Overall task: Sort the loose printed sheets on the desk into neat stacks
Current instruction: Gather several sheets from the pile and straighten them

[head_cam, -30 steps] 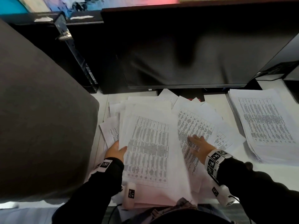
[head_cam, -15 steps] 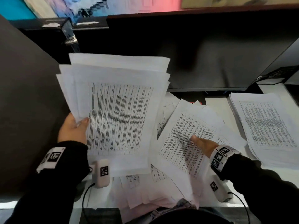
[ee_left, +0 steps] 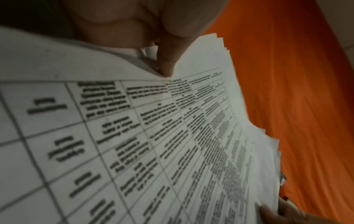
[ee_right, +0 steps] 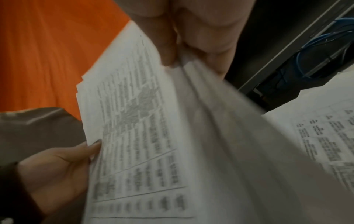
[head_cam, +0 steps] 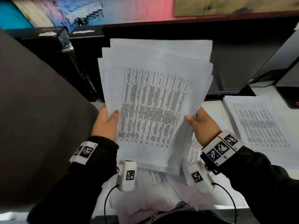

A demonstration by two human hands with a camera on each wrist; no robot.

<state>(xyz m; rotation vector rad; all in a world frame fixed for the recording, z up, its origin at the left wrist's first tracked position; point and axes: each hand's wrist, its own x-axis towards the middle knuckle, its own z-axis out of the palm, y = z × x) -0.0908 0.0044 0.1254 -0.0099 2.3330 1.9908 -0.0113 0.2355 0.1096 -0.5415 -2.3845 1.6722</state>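
Observation:
A bundle of printed sheets (head_cam: 155, 101) with tables is held up above the desk, its edges uneven and fanned at the top. My left hand (head_cam: 106, 122) grips its left edge, thumb on the front page. My right hand (head_cam: 202, 125) grips the right edge the same way. In the left wrist view the thumb pinches the bundle (ee_left: 172, 136) at its edge. The right wrist view shows my right thumb and fingers pinching the bundle (ee_right: 145, 136), with the left hand (ee_right: 63, 166) opposite. More loose sheets (head_cam: 155, 188) lie scattered on the desk under the bundle.
A neater stack of printed sheets (head_cam: 258, 126) lies on the white desk (head_cam: 265, 188) at the right. A dark monitor (head_cam: 229, 65) stands behind the bundle. A large dark grey mass (head_cam: 35, 120) fills the left. A black device (head_cam: 289, 88) sits at the far right.
My left hand lifted the bundle off the desk and swung it to the centre. My right hand left the loose sheets on the desk and took hold of the bundle's right edge.

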